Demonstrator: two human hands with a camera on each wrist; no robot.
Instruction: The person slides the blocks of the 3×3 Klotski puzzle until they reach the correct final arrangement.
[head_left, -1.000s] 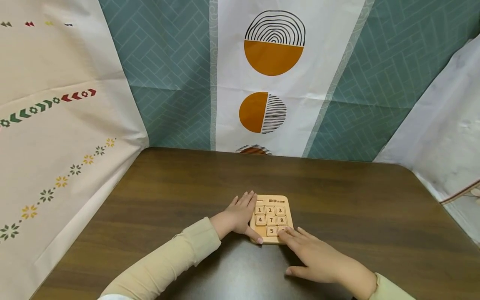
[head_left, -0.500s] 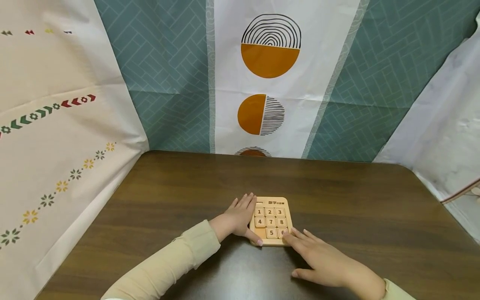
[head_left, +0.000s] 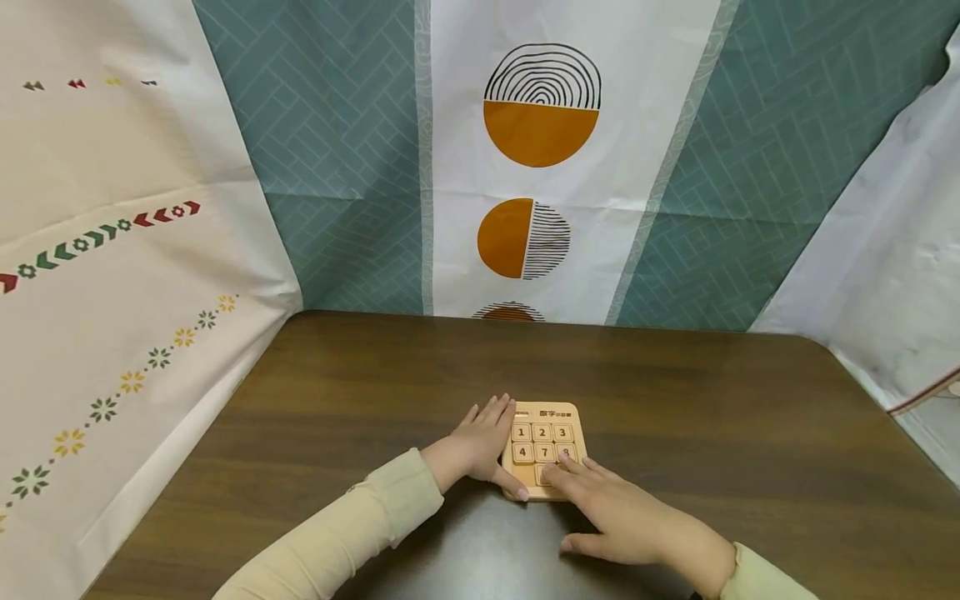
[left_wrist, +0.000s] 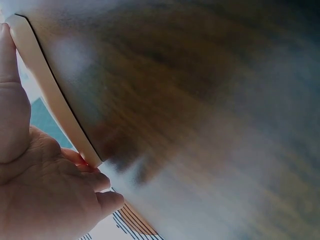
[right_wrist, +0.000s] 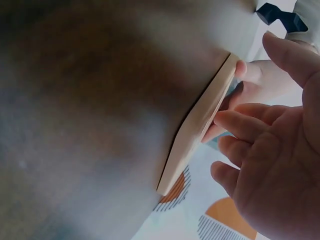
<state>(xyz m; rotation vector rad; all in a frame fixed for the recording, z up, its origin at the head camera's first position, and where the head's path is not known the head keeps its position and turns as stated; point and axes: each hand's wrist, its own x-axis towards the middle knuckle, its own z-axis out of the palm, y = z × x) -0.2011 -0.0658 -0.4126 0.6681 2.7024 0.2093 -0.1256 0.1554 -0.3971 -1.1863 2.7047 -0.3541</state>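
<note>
A pale wooden number slide puzzle [head_left: 544, 452] lies flat on the table, its numbered tiles in rows. Tiles 1 to 4 and 7 show fully, and a gap [head_left: 522, 475] sits at the lower left of the grid. My left hand [head_left: 480, 440] holds the board's left side, thumb on the near corner and fingers at the far one; the left wrist view shows them against the board's edge [left_wrist: 60, 100]. Fingertips of my right hand [head_left: 626, 518] rest over the bottom row, partly covering tiles 5 and 8 and hiding the lower-right tile. Its thumb points out, away from the board.
The dark brown wooden table [head_left: 360, 375] spreads around the board. Behind it hangs a green and white patterned cloth [head_left: 352, 233], with a cream cloth [head_left: 135, 317] at the left and a pale one [head_left: 892, 242] at the right.
My right hand first drew back slightly right, showing tile 6, then moved left over tile 5. The left hand keeps its place on the board. The head view has tilted up slightly.
</note>
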